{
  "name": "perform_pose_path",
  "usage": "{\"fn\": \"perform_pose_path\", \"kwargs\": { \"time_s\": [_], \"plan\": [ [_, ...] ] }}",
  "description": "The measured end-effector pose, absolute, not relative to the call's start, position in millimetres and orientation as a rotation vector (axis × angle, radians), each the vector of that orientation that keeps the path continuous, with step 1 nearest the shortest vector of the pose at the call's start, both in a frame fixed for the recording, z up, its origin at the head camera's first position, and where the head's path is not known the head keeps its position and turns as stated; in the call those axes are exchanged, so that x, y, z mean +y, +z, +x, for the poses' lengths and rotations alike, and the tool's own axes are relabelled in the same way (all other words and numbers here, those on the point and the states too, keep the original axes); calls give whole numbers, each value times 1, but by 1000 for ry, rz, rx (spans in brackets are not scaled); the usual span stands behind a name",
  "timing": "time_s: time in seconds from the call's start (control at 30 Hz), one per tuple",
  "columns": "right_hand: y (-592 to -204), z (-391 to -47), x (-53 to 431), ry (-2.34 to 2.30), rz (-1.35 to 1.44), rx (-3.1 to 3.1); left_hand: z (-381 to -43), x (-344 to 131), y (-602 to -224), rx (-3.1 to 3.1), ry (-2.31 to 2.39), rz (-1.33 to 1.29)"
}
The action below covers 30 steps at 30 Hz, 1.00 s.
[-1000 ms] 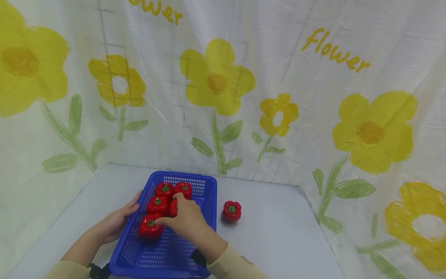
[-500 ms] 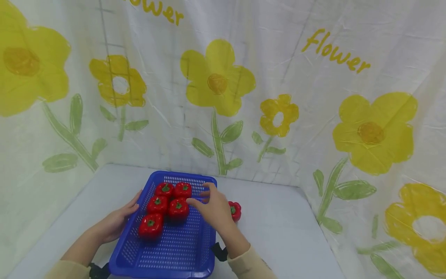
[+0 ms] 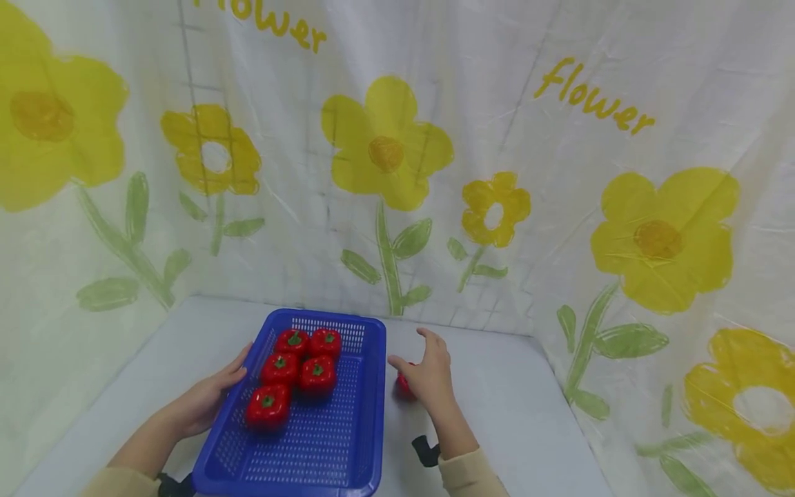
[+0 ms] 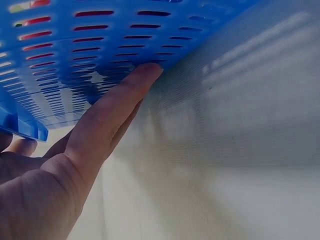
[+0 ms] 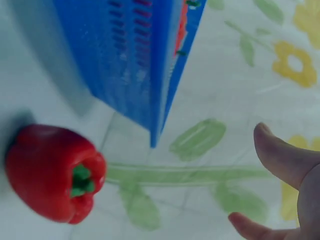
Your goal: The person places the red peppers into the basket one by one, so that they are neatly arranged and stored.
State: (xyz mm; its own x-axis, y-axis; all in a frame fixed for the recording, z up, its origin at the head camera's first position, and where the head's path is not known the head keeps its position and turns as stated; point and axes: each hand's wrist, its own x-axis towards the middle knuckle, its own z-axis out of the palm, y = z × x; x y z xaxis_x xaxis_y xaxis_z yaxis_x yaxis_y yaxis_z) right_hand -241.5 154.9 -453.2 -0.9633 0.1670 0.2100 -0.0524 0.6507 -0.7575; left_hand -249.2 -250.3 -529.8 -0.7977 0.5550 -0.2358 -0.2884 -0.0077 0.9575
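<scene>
In the head view, my left hand (image 3: 205, 400) rests against the left side of a blue plastic basket (image 3: 366, 442). The left wrist view shows one straight finger (image 4: 120, 100) lying along the slotted wall, with other fingertips near the rim. Several shiny red bell peppers (image 3: 268, 407) with green stems stand inside, toward the back and left. My right hand (image 3: 433, 376) is over the table right of the basket, thumb and fingers spread with nothing between them. Partly behind it is a loose red bell pepper (image 3: 405, 388); the right wrist view shows this bell pepper (image 5: 55, 172) apart from the hand.
The basket stands on a white table (image 3: 497, 414), toward its left half. A white curtain (image 3: 286, 228) printed with yellow flowers hangs behind the table and along its sides. Dark straps (image 3: 426, 451) are on both wrists.
My right hand has let go of a bell pepper inside the basket and moved right, past the rim, to above the loose one. The left hand has stayed at the basket's side.
</scene>
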Motion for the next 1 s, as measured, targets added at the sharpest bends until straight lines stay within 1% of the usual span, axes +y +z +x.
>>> {"fn": "perform_pose_path", "kwargs": {
  "time_s": [0.27,0.47,0.7,1.0],
  "plan": [
    [-485,-251,181,1284,-161,-2711,-247,-250,-533,1684,1864,248],
    [-507,-256,191,1282,-218,-2807,-247,-250,-532,1693,1865,243],
    [-521,-259,198,1452,-223,-2810,-247,-251,-533,1692,1863,258],
    [-531,-263,200,1563,-214,-2763,-249,-249,-531,1693,1863,271]
  ]
}}
